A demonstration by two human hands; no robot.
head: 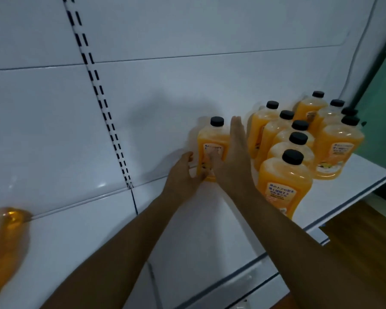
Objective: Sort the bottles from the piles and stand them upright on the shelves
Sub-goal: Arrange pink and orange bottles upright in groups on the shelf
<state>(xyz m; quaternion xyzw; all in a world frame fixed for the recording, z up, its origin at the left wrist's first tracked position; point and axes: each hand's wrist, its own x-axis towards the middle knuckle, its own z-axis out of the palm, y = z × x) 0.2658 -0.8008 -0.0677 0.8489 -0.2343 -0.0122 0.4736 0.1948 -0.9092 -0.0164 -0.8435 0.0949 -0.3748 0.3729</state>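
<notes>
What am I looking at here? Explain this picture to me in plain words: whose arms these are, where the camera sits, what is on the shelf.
There is no machine. A camera worn on a person's head looks down at their own bare arms. The surface is a white shop shelf. At the right stands a group of orange bottles with black caps, all upright. One bottle apart stands left of them; the left hand holds it low down, and the right hand lies flat with straight fingers along its right side. A blurred orange thing shows at the left edge; I cannot tell what it is.
</notes>
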